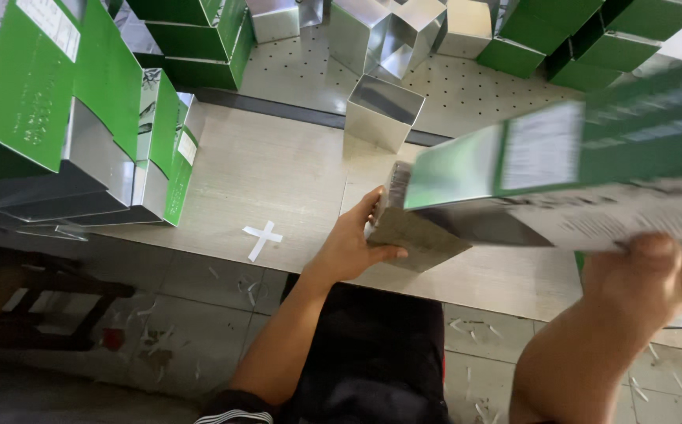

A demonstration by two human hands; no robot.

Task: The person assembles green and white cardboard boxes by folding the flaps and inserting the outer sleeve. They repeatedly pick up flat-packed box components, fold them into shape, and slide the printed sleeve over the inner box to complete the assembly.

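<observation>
Left hand (352,243) pinches the end flap of a long green-and-white carton (545,180), blurred, silver-lined, tilted above the bench (278,173); right hand (655,275) grips its far end, fingers curled underneath.

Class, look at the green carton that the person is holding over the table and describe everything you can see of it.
The green carton is a long cardboard box, green with white printed panels and a silvery inside. It lies roughly level above the wooden table, blurred toward its right end. The left hand grips its open left end, where a dull grey-brown flap hangs down; the right hand holds it from below near the right end.
</observation>
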